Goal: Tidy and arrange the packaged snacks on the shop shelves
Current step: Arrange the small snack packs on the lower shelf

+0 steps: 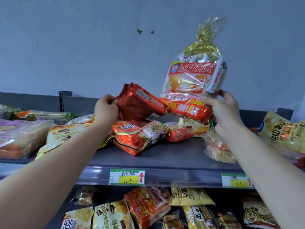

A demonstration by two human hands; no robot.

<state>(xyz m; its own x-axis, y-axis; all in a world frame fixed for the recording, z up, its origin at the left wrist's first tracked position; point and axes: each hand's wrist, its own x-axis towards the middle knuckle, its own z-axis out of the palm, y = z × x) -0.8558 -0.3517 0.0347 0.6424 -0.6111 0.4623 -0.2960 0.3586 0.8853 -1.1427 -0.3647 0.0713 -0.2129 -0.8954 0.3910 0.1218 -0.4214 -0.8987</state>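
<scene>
My left hand (106, 107) grips the left edge of a shiny red snack pack (140, 104), held tilted above the top shelf (165, 160). My right hand (222, 107) holds a tall clear bag of pies (193, 80) with a red label and gold tied top, upright, by its lower right corner. The two packs touch in the middle. Below them, more red packs (137, 136) lie in a loose heap on the shelf.
Yellow croissant bags (64, 134) and pink bags (19, 136) lie at the left, a yellow chip bag (285, 129) and a clear bag (217, 149) at the right. Price tags (127, 176) line the shelf edge. The lower shelf holds several snack packs (148, 205). A grey wall stands behind.
</scene>
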